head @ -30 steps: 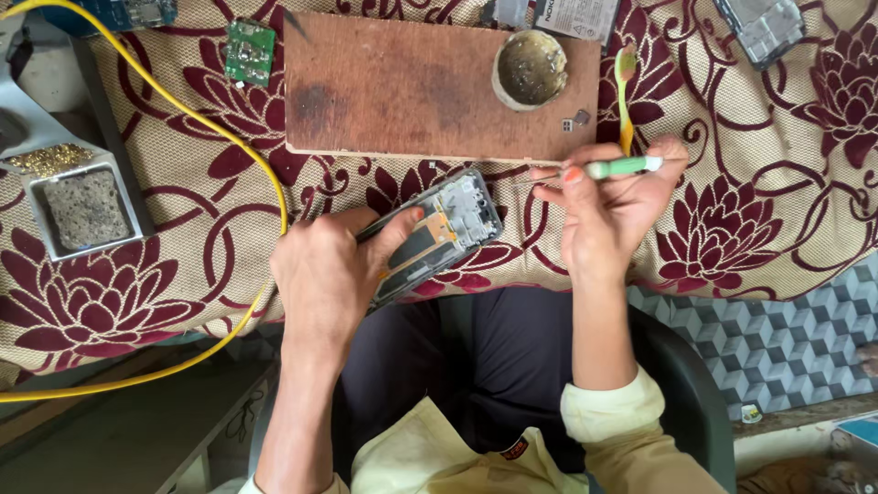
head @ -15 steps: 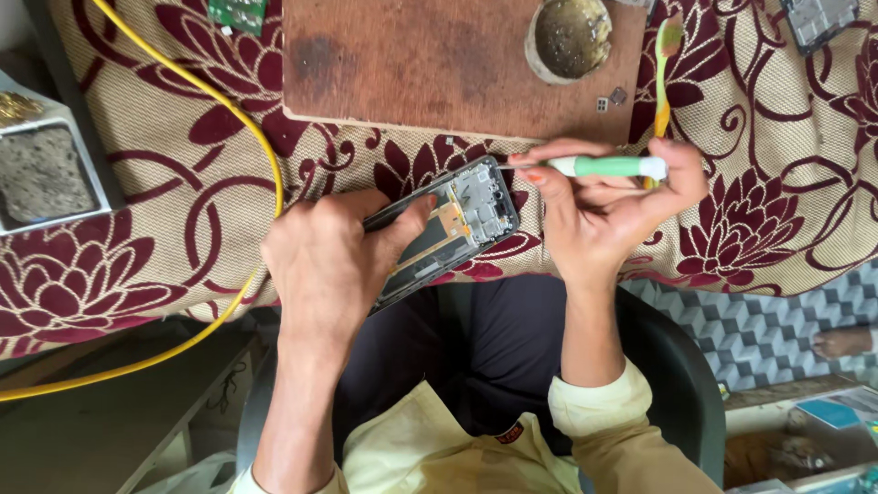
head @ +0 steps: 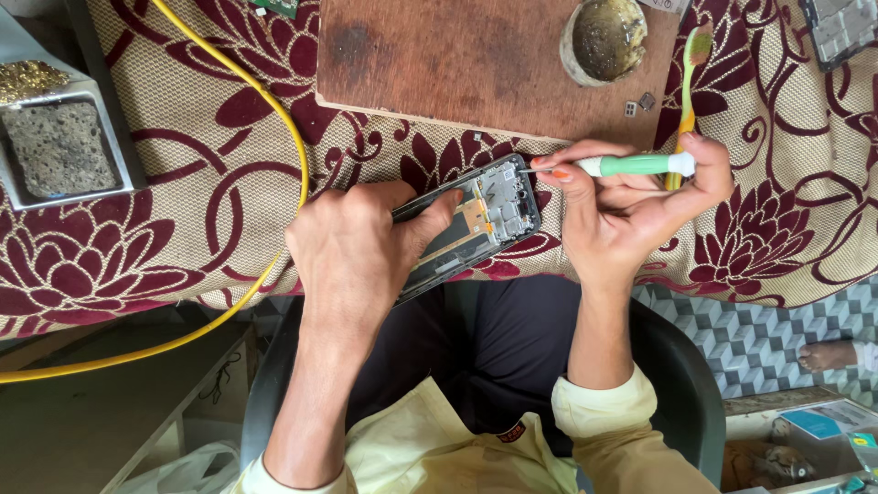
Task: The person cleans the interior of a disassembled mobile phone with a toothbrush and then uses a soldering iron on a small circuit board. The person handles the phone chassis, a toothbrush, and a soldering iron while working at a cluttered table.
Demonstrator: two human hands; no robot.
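My left hand (head: 357, 247) is wrapped around an open phone (head: 476, 215) with its back off, and my fingers are closed tight on its side. The phone sits tilted at the edge of the flowery cloth (head: 183, 238), just over my lap. My right hand (head: 631, 201) is closed on a little screwdriver (head: 631, 166) with a green and white handle. Its thin tip touches the top corner of the phone. My two hands are close together, one on each side of the phone. Just behind my right hand lies a yellow and green toothbrush (head: 688, 82). A brown wooden board (head: 457, 64) lies past the phone, with a small round pot (head: 604, 37) on it. A yellow cable (head: 274, 137) curves across the cloth on my left. A grey tray (head: 55, 146) with a rough sponge sits far to the left.
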